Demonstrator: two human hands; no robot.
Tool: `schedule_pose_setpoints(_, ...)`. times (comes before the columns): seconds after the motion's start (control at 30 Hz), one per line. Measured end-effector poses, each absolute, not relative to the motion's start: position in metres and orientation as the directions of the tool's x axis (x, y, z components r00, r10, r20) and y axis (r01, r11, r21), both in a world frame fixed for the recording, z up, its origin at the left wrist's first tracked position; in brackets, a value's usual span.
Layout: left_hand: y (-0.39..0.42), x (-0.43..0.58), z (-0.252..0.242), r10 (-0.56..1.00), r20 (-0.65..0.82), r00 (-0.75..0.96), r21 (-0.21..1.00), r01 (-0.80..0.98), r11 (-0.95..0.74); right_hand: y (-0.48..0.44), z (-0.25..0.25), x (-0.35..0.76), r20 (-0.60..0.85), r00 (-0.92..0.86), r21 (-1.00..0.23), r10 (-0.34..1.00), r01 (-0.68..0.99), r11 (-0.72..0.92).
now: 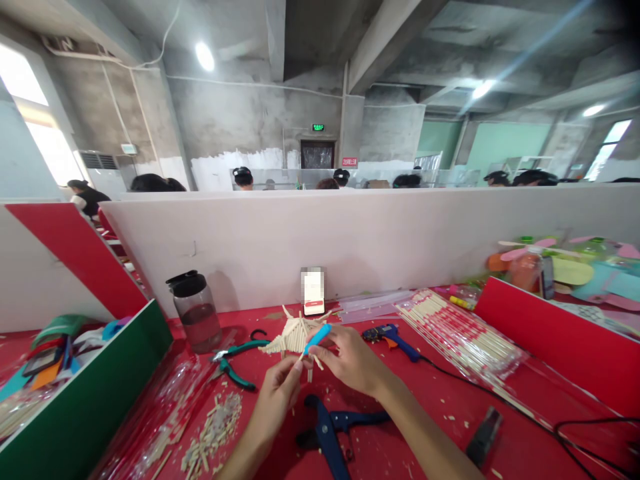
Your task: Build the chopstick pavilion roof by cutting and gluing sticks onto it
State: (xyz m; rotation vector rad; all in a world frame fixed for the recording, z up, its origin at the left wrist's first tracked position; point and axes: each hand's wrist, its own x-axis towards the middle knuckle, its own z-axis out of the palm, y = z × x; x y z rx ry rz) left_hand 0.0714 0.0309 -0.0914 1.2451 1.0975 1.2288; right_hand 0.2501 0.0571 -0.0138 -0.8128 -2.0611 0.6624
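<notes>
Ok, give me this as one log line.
left hand: pinching thin stick | right hand: holding light-blue tool | behind hands: stick model | on red table, unheld: glue gun, dark-blue cutter, teal-handled pliers

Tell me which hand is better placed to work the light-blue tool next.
Right, probably: the right hand grips the light-blue tool, while the left hand pinches what looks like a thin stick.

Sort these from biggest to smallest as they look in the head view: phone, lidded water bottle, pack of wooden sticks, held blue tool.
Pack of wooden sticks
Lidded water bottle
Phone
Held blue tool
</notes>
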Motion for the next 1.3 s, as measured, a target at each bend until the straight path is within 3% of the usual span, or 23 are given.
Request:
schedule_pose_setpoints(0.63,0.031,0.070,-0.092,0.995,0.064,0.072,0.997,-0.035,-0.062,0.058,-0.014,0.251,0.488,-0.466,-0.688,0.738,0.315,0.654)
schedule_pose_setpoints(0.93,0.030,0.071,-0.092,0.995,0.065,0.076,0.997,-0.037,-0.062,0.072,-0.009,0.283,0.542,-0.309,-0.791,0.781,0.126,0.599)
schedule_pose_setpoints(1.1,0.031,0.071,-0.093,0.995,0.061,0.076,0.997,-0.048,-0.058,0.076,-0.001,0.315,0.502,-0.264,-0.805,0.823,0.205,0.557)
schedule_pose_setpoints(1.3,0.030,0.071,-0.093,0.995,0.043,0.085,0.997,-0.060,-0.038,0.078,0.001,0.338,0.363,-0.439,-0.690,0.822,0.466,0.554)
